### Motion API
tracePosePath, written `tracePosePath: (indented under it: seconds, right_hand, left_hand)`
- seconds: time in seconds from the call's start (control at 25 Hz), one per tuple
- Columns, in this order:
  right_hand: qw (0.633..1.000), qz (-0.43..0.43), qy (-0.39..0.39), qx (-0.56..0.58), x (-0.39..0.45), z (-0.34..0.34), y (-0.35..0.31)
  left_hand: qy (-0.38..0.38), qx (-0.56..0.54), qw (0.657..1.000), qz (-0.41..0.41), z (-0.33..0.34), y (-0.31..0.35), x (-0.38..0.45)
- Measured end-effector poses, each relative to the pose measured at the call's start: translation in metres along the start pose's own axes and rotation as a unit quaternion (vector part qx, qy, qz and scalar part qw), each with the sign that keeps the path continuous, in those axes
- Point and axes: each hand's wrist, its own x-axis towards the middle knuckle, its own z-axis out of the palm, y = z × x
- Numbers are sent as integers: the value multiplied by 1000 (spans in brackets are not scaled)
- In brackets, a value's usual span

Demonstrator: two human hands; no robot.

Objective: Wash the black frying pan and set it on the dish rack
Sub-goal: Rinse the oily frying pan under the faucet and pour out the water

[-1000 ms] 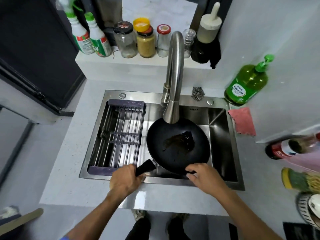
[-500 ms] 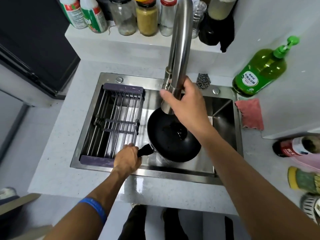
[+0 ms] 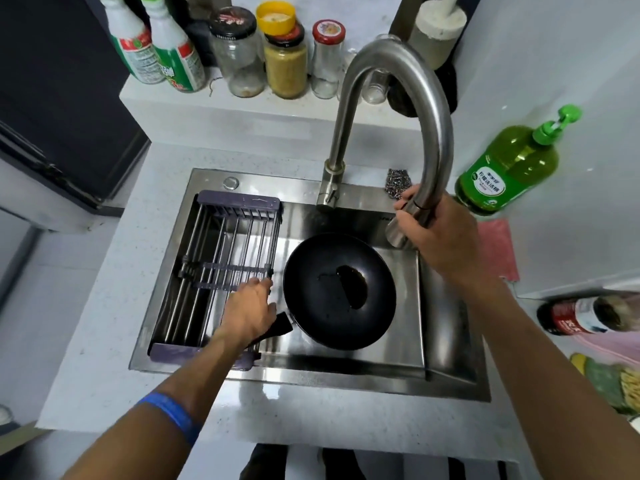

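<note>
Black frying pan (image 3: pixel 339 292) sitting inside the steel sink (image 3: pixel 450 341), right of the dish rack (image 3: pixel 221 244) that spans the sink's left half; dark puddle of residue near the pan's middle, toward 3 o'clock. Pan handle (image 3: pixel 277 327) pointing out at 8 o'clock, toward the rack's near end.

Left hand (image 3: pixel 249 310) over that handle, fingers stretched toward 12 o'clock with tips at the rack's crossbar; grip on the handle cannot be told, since the hand covers it. Blue band (image 3: pixel 173 414) on the left wrist.

Right hand (image 3: pixel 436 233) at 2 o'clock from the pan, grip wrapped round the lower end of the curved faucet spout (image 3: pixel 433 133), nozzle over the sink's back right corner.

Steel scourer (image 3: pixel 398 183) on the sink's back rim. Green soap bottle (image 3: pixel 509 168) and pink cloth (image 3: pixel 495 247) on the counter (image 3: pixel 104 341) at 3 o'clock. Jars and spray bottles lined up on the ledge (image 3: pixel 194 102) at 12 o'clock.
</note>
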Motion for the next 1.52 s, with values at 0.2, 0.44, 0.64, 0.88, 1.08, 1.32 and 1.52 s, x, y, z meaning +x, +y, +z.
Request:
tracePosePath:
  seconds: [0.2, 0.44, 0.64, 0.88, 1.08, 1.32, 1.52]
  right_hand:
    - [999, -16, -13, 25, 6, 0, 10]
    - [999, -33, -30, 31, 6, 4, 18]
    - [998, -45, -31, 30, 7, 6, 23]
    - [997, -30, -32, 65, 6, 7, 20]
    - [996, 12, -50, 72, 4, 4, 13]
    - [995, 83, -60, 22, 5, 9, 12]
    - [984, 126, -121, -29, -2, 31, 37]
  left_hand:
    - [104, -46, 987, 115, -78, 89, 94]
    - [133, 114, 977, 120, -97, 134, 141]
    - [154, 70, 984, 59, -91, 109, 141]
    - [66, -105, 991, 40, -84, 77, 129]
    - [57, -155, 985, -47, -34, 5, 19]
    - [-2, -23, 994, -108, 20, -61, -94]
    - [26, -57, 992, -112, 24, -61, -97]
